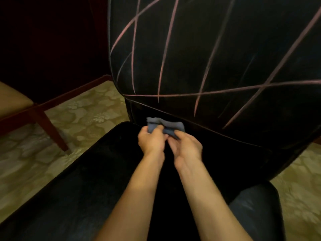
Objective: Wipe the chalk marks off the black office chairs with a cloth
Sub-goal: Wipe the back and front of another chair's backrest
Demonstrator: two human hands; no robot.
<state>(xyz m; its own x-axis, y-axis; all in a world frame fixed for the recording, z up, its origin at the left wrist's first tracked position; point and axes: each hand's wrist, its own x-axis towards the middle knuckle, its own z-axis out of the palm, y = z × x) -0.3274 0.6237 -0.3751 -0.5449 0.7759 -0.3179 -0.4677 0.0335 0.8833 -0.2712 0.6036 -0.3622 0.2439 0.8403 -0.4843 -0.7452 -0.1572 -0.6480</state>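
Observation:
A black office chair (208, 58) fills the upper right, its back crossed by several long pink chalk marks (166, 54). Low in front of that back, both my hands hold a small grey-blue cloth (165, 125). My left hand (151, 140) grips the cloth's left end with curled fingers. My right hand (186, 147) pinches its right part. The cloth sits bunched between them, just below the lowest horizontal chalk line. A second black chair surface (78, 188) lies under my forearms.
A wooden chair with a tan seat (15, 100) and a reddish leg (52, 129) stands at the left. Patterned beige carpet (90, 112) covers the floor. A dark wall with a red baseboard (78, 91) runs behind.

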